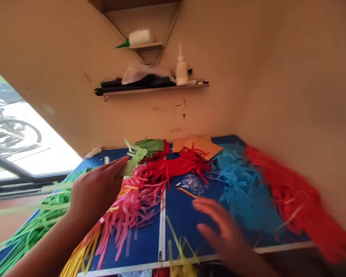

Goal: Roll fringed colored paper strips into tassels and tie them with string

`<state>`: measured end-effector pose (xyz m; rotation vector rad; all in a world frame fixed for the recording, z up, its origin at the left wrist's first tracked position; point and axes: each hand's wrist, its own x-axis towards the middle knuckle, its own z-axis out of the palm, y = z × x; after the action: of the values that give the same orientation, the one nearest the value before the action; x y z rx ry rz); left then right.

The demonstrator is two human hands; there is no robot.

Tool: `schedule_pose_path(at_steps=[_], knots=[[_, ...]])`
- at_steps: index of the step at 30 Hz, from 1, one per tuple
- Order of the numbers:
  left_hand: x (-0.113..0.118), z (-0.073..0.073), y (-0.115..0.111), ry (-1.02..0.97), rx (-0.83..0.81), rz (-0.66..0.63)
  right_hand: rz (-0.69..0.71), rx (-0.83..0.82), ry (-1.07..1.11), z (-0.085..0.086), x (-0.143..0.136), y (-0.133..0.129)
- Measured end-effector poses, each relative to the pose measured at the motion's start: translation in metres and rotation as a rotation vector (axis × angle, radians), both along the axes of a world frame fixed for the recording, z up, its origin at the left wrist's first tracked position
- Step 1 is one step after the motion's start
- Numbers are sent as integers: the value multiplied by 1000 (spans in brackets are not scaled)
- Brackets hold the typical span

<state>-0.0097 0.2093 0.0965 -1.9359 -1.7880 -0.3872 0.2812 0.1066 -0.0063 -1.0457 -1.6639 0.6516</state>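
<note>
My left hand (96,188) is closed on a piece of light green fringed paper (130,166), its strips curling out past the fingertips. Pale green strips also trail out left of that wrist. Low over the blue table (187,227), my right hand (220,227) is slightly blurred, its fingers apart with nothing between them. Just beyond its fingertips lies a thin yellow and red stick (187,192), beside a small heap of whitish, clear bits (193,183). Pink fringed paper (132,200) lies to the right of my left hand.
Green (29,234), yellow (85,250), red (175,169) and blue (245,188) fringed paper covers much of the table, with orange sheets (202,145) behind. More red fringe (300,200) runs along the right edge. Wall shelves hold glue bottles (181,71) and a plastic bag (145,72).
</note>
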Motion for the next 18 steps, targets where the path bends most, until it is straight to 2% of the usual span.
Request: schedule_pose_path(at_steps=[2,4,6,8,10,12,15,18], knots=[[20,-9,-6,-14,63,-160,203,-142,92,-5,-27,15],[35,-25,-13,-15,102,-411,403,-333,256,-11,-58,27],[47,-50,-21,24,83,-620,527,-441,493,-17,-82,35],[57,-80,-31,33,62,-679,578,-442,768,-22,-92,43],[66,-107,-39,20,62,-680,563,-435,988,-26,-89,49],[73,-128,-45,9,61,-667,506,-497,1129,-29,-76,56],[79,-147,-49,-19,56,-614,354,-615,1296,-35,-46,66],[80,-162,-45,-44,65,-569,110,-583,1381,-41,0,66]])
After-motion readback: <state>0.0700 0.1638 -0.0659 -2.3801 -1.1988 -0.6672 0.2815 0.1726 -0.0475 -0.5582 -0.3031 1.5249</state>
